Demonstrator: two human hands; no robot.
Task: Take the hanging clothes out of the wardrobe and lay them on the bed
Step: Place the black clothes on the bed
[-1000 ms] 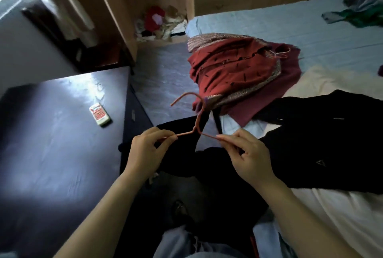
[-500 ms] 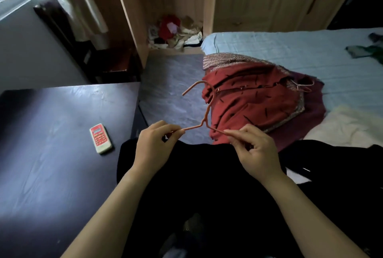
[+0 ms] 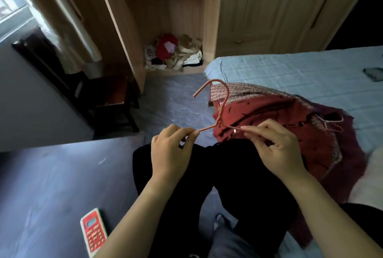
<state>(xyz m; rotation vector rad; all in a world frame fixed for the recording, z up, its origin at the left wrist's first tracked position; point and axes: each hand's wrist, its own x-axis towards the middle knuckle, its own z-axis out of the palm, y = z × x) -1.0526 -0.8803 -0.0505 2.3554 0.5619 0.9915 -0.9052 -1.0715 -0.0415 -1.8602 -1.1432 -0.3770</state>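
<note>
I hold a thin pink hanger (image 3: 221, 110) by both shoulders, hook pointing up. My left hand (image 3: 170, 154) pinches its left arm and my right hand (image 3: 275, 150) pinches its right arm. A black garment (image 3: 234, 177) hangs from the hanger and drapes down below my hands. On the bed (image 3: 290, 71) to the right lies a red patterned garment (image 3: 290, 125) over a dark maroon one, with another hanger's wire showing. The open wardrobe (image 3: 163, 19) stands ahead, its hanging space bare in the visible part.
A pile of crumpled clothes (image 3: 174, 52) lies on the wardrobe floor. A dark wooden chair (image 3: 99, 96) stands left of it by the curtain. A dark table (image 3: 51, 185) at lower left carries a red and white remote (image 3: 94, 231).
The view has tilted up toward the wardrobe. Both hands have lifted the hanger with the black garment off the bed's edge, keeping the same grip.
</note>
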